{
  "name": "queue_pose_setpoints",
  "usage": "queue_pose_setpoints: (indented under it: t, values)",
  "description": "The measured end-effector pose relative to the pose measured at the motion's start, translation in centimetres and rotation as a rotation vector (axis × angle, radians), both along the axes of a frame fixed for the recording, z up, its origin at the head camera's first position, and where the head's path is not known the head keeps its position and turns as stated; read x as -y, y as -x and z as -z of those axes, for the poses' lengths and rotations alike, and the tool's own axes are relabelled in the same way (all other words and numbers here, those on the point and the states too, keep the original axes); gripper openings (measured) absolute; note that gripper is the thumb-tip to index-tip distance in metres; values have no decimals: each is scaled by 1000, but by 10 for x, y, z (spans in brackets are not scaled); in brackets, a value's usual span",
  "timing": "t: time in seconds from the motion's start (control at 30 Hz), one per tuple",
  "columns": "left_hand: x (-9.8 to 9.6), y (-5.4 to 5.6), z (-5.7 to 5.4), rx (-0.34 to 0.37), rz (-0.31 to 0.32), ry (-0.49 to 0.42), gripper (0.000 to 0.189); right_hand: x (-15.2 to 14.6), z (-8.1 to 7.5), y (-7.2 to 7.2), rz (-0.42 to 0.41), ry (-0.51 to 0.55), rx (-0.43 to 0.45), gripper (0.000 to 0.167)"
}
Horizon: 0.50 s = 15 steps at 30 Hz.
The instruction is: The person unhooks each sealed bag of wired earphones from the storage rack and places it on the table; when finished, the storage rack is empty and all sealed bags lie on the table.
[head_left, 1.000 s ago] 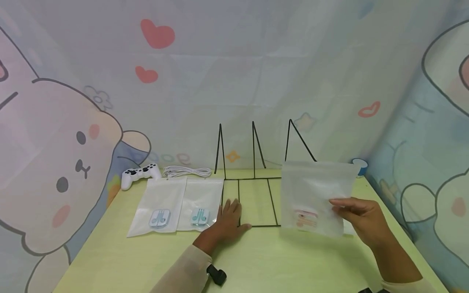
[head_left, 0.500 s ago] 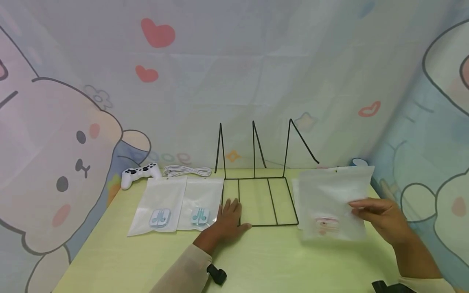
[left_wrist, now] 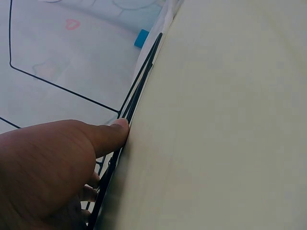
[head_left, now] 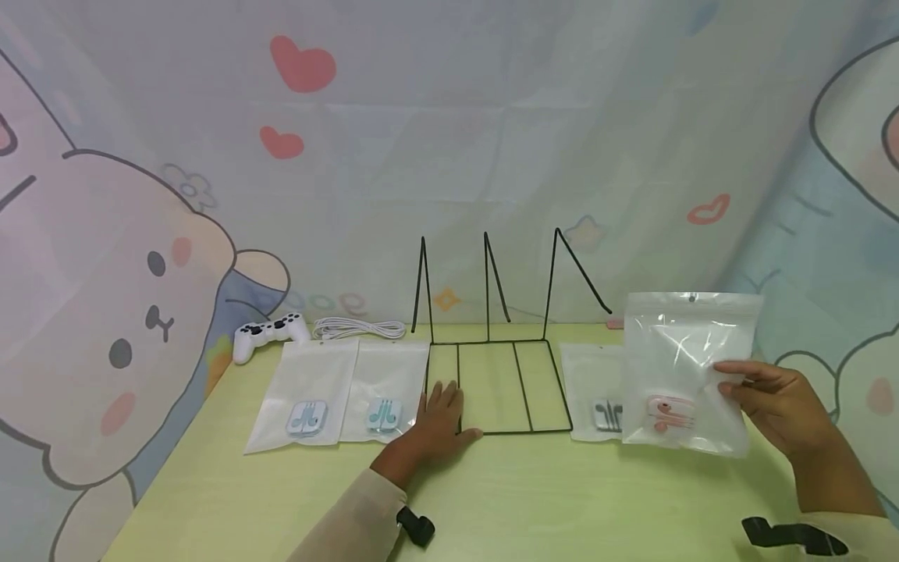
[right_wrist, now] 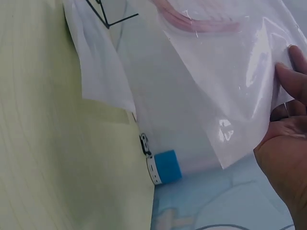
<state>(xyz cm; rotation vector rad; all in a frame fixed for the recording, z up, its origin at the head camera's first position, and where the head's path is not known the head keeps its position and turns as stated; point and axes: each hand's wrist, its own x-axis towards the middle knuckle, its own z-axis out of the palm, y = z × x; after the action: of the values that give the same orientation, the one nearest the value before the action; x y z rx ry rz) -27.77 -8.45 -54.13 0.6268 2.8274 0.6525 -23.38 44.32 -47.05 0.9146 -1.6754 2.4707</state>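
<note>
My right hand [head_left: 790, 406] pinches the right edge of a clear-fronted zip bag [head_left: 667, 343] between thumb and fingers. Pink earphones [head_left: 670, 411] show in the bag's lower part, and the bag hangs upright above the table's right side. Partly behind it lies another zip bag [head_left: 590, 371] with dark earphones [head_left: 608, 415]. My left hand [head_left: 438, 425] rests with fingers spread on the left side of a black wire rack [head_left: 487, 297] with three tall hooks. In the left wrist view, the thumb [left_wrist: 112, 136] lies along the rack's base wire.
Left of the rack lie two zip bags, one with white-cased earphones [head_left: 307, 419], one with teal earphones [head_left: 384, 415]. Behind them sit a white game controller [head_left: 267, 336] and a coiled white cable [head_left: 358, 329]. A blue-and-white cylinder [right_wrist: 167, 167] stands at the table's far right edge.
My right hand has carried the pink-earphone bag rightward, away from the rack, and turned its clear front into view. The bag with dark earphones is now uncovered in part. My left hand stays put.
</note>
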Motion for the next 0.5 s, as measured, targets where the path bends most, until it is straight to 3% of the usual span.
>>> queue_pose_setpoints:
  t: [0.13,0.3,0.5]
  values:
    - [0,1,3,-7,2,11,90,-12,-1,-1,156,-31,120,53]
    - [1,2,4,-11,1,10,90,-25,-1,2,297,-41,185,49]
    - [0,1,2,-7,2,9,90,-36,4,3,381,-74,269,47]
